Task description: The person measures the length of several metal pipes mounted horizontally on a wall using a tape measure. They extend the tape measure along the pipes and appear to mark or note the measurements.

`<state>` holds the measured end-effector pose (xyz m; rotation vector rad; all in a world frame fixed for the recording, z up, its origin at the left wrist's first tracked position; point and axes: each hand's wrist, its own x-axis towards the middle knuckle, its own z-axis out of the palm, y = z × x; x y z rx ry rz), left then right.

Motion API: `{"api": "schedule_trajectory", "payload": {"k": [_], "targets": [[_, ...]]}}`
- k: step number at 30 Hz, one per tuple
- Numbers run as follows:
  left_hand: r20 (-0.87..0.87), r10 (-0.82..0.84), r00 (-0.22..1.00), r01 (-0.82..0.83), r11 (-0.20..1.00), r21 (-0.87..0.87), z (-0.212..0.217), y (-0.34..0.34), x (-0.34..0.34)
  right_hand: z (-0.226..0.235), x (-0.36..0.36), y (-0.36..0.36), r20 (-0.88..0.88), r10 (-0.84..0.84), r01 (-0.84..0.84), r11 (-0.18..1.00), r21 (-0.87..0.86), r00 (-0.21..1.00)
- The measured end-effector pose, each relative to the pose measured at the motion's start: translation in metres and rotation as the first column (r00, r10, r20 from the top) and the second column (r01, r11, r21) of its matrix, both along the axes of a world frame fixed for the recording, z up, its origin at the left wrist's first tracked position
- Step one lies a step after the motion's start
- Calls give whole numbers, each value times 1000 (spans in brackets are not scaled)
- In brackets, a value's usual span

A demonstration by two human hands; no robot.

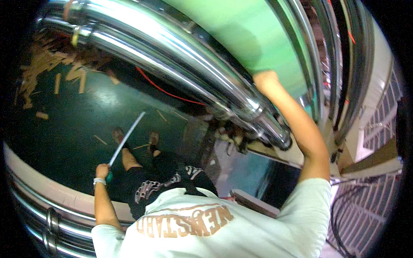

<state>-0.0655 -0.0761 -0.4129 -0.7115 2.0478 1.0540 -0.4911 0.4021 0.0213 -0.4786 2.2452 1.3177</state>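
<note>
My left hand (pixel 102 171), with a pale band at the wrist, is low on the left, closed around one end of a long, thin, pale strip (pixel 129 134). The strip slants up and away over the floor, and a bit of green shows beside my fingers. Its kind is not clear. Far ahead on the right, my right arm reaches out to a wide, light green sheet-like surface (pixel 275 32). My right hand (pixel 266 80) is at its near edge, beside the shiny metal rollers (pixel 172 56). Its fingers are blurred and mostly hidden.
Long metal bars (pixel 71 221) run behind a pale ledge at the lower left. Wood-coloured scraps (pixel 47 64) litter the dark green floor (pixel 73 124). A red cable (pixel 165 90) hangs below the rollers. Black cables (pixel 340 215) loop at the lower right.
</note>
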Motion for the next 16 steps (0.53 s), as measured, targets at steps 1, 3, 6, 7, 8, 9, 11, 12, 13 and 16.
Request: {"api": "schedule_trajectory", "payload": {"k": [1,3,6,7,8,9,11,12,13,16], "targets": [[-44,-54,998,51,997,-59,-7,-4,-4,-3,6,0,-36,22,-22,1000,12,999],[-66,19,998,-23,999,-47,-2,-5,-2,1,15,0,-45,47,-47,999,-1,998],[134,-37,990,48,996,-81,5,-8,-14,-4,13,-9,-59,-17,23,994,105,998],[102,-64,993,71,996,-60,10,-11,-16,-4,13,-11,-68,-21,29,992,120,997],[84,-79,993,85,994,-69,14,-11,-16,-2,15,-10,-76,-18,25,996,88,997],[100,-97,990,105,992,-74,16,-9,-17,0,17,-8,-76,19,-12,997,82,997],[150,47,988,-40,998,-53,17,-10,-13,0,27,-2,-162,169,-178,983,-45,972],[153,120,981,-116,993,-35,11,-6,-9,-1,32,1,-191,218,-239,966,-96,957],[120,-11,993,17,999,-46,6,-8,-7,2,35,5,-226,262,-299,943,-146,938],[143,-106,984,121,987,-101,-8,-7,0,-1,36,13,-264,284,-330,932,-152,922]]}}
